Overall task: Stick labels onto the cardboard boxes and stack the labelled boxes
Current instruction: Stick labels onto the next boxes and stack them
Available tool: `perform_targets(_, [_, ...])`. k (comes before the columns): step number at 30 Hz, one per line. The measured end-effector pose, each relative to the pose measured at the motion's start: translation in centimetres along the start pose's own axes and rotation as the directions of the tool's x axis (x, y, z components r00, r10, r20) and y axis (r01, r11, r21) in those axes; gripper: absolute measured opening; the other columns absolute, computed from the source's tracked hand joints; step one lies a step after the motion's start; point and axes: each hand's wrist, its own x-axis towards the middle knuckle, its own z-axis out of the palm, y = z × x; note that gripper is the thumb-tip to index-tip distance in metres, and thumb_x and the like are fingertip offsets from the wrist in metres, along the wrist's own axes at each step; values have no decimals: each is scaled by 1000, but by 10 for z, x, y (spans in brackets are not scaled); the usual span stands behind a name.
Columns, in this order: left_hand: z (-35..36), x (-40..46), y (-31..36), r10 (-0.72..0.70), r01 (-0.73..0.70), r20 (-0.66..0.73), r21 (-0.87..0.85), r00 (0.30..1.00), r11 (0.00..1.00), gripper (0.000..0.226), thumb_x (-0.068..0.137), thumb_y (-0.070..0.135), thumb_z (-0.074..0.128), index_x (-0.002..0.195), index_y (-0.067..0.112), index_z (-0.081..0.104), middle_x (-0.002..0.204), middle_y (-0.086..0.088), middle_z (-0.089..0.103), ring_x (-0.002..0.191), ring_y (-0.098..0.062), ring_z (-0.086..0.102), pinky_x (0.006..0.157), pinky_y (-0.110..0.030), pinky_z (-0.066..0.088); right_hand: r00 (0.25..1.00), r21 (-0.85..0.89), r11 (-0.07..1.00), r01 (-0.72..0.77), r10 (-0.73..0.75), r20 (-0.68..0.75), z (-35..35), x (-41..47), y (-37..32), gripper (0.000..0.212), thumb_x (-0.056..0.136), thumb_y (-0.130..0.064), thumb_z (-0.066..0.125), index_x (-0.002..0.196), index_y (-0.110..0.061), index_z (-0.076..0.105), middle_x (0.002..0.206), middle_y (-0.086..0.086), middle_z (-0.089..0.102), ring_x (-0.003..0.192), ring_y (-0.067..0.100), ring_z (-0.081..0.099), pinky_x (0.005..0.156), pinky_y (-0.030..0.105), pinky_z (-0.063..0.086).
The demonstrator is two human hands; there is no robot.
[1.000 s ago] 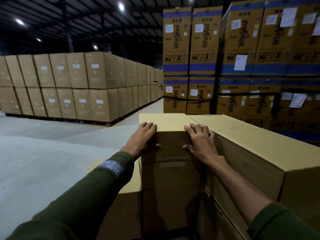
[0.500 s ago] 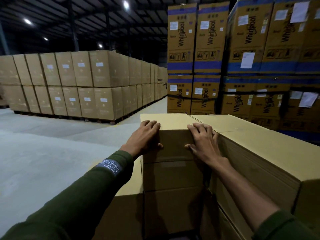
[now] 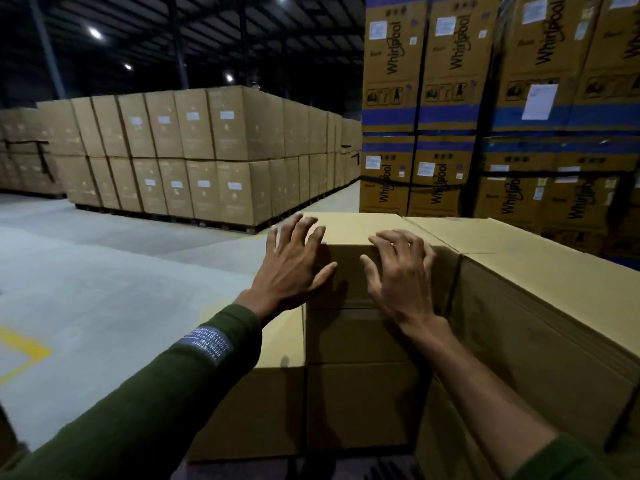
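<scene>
Cardboard box point(image 3: 360, 271) topmost on a stack of boxes point(image 3: 356, 393), upright, long axis running away from the camera, left hand point(image 3: 294, 268) spread open at its left edge, right hand point(image 3: 401, 278) open, fingers loosely bent against its near face, nothing grasped.

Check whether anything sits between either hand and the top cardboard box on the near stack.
Nothing visible does. The left hand and the right hand are spread, fingers apart, right at the front upper edge of the top cardboard box; whether they touch it is unclear. No label shows on its visible faces.
</scene>
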Motion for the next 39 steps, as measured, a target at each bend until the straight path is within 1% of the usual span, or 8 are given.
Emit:
perform_targets(6, [-16, -75, -22, -150, 159, -93, 98, 984, 982, 64, 94, 49, 41, 140, 6, 43, 147, -17, 37, 142, -38, 24, 106, -57, 30, 985, 262, 950, 172, -157, -77, 20, -17, -58, 31, 93, -30, 57, 119, -13, 63, 119, 8, 60, 117, 26, 50, 101, 48, 35])
perform_targets(10, [-26, -144, -43, -300, 303, -48, 199, 953, 932, 64, 91, 48, 43, 139, 6, 44, 145, -16, 39, 141, -40, 26, 106, -60, 28, 971, 436, 870, 229, -237, -37, 43, -36, -113, 27, 91, -27, 58, 114, -15, 65, 114, 6, 63, 109, 26, 54, 93, 46, 39])
perform_targets(17, [-69, -275, -76, -596, 529, 34, 421, 802, 736, 67, 90, 52, 37, 141, 8, 41, 146, -13, 37, 142, -37, 23, 110, -63, 24, 908, 705, 675, 217, -405, 108, 74, -84, -240, 31, 87, -33, 52, 111, -20, 66, 113, 1, 65, 106, 25, 57, 84, 40, 39])
perform_targets(21, [-105, -337, -93, -725, 601, 41, 529, 687, 599, 70, 88, 54, 37, 141, 8, 42, 146, -14, 38, 143, -37, 24, 110, -66, 25, 825, 782, 582, 225, -541, 165, 76, -106, -311, 36, 88, -39, 48, 115, -22, 64, 115, 0, 65, 106, 25, 59, 81, 39, 41])
perform_targets(24, [-131, -381, -111, -790, 638, 26, 574, 613, 514, 70, 88, 52, 53, 142, 8, 43, 148, -16, 38, 143, -37, 23, 108, -70, 23, 741, 822, 514, 244, -646, 185, 73, -117, -359, 43, 89, -43, 47, 124, -22, 59, 123, -1, 63, 113, 23, 57, 85, 39, 39])
perform_targets(30, [-170, -435, -155, -892, 703, 14, 611, 451, 364, 77, 94, 58, 41, 153, 13, 22, 161, -11, 14, 149, -33, 0, 111, -71, 9, 578, 850, 434, 299, -791, 200, 67, -118, -434, 63, 96, -45, 50, 151, -24, 29, 155, -3, 35, 142, 15, 32, 113, 53, 21])
perform_targets(35, [-185, -446, -219, -922, 733, -1, 607, 387, 307, 89, 92, 65, 43, 155, 12, 9, 163, -12, -4, 149, -35, -12, 109, -75, 4, 481, 825, 436, 361, -844, 236, 77, -98, -483, 80, 94, -52, 52, 156, -26, 10, 164, -5, 13, 150, 14, 15, 117, 61, 11])
perform_targets(39, [-185, -450, -275, -925, 722, 68, 605, 373, 336, 103, 87, 70, 48, 155, 13, -3, 163, -12, -15, 149, -34, -15, 105, -80, 3, 449, 801, 470, 372, -846, 288, 100, -81, -523, 91, 89, -57, 58, 156, -28, 5, 165, -5, 6, 151, 16, 8, 116, 64, 8])
